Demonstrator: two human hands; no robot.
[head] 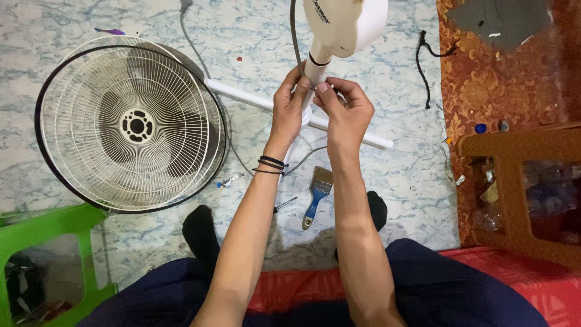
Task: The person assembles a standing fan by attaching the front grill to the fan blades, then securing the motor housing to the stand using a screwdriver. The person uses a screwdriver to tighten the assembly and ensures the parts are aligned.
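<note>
Fan pole [316, 68] clamped by left hand [288, 109] and right hand [346, 109]; grille [130, 124] lies apart.

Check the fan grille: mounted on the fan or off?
Off. The grille lies flat on the floor, apart from the fan head.

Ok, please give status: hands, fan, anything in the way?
Left hand and right hand both grip the fan neck. Grille lies apart on the floor. Brush below, nothing blocking.
</note>
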